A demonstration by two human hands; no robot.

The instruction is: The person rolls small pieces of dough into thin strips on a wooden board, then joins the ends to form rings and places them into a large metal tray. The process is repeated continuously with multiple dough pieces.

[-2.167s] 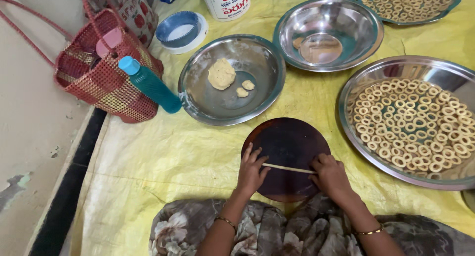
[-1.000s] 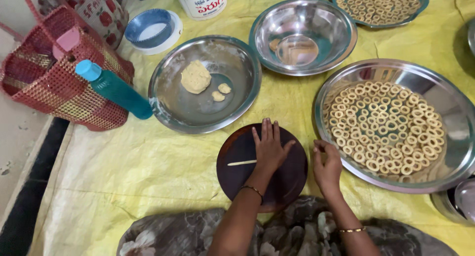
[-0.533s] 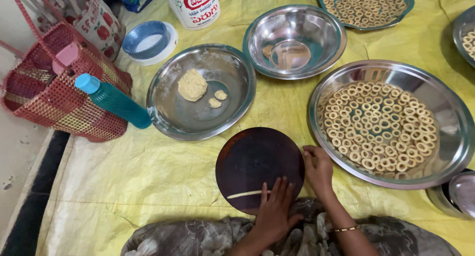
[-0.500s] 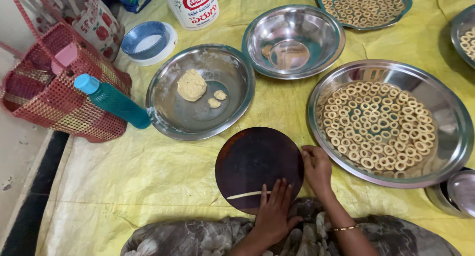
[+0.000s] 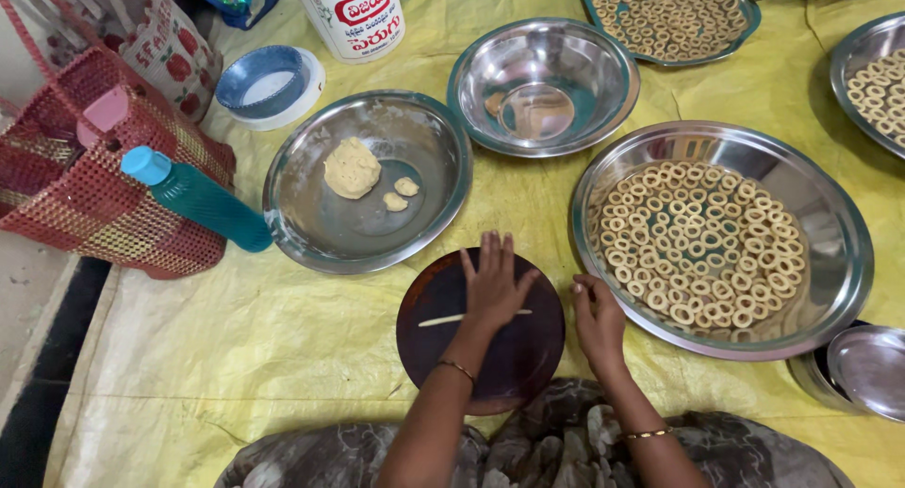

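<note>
Far to the left of the hands, a red woven basket [image 5: 85, 181] props a teal bottle [image 5: 203, 200], its cap aimed up and left; beyond it sit a blue-and-white lid [image 5: 269, 85] and a white tub [image 5: 347, 15]. Up and left of the hands, a steel plate [image 5: 434, 134] carries a lump of dough [image 5: 352, 166] and two small bits. Directly under the left hand [image 5: 492, 288], which lies flat with fingers spread, palm down, gripping nothing, a thin dough rope [image 5: 443, 320] stretches across a dark round board [image 5: 517, 365] on the yellow sheet [image 5: 236, 347]; its long axis runs left to right, tilted very slightly, one end poking out to the left of the palm, a short stretch showing on the right. The rope looks soft, light and easily torn, best handled by rolling under the palm or lifting gently at both ends. The right hand [image 5: 598, 320] rests loosely curled at the board's right edge, apparently empty. Above the hands stands an empty steel bowl [image 5: 603, 49]; just right of them, a wide steel platter [image 5: 830, 215] holds rows of dough rings [image 5: 698, 243], with more trays of rings farther up and right.
</note>
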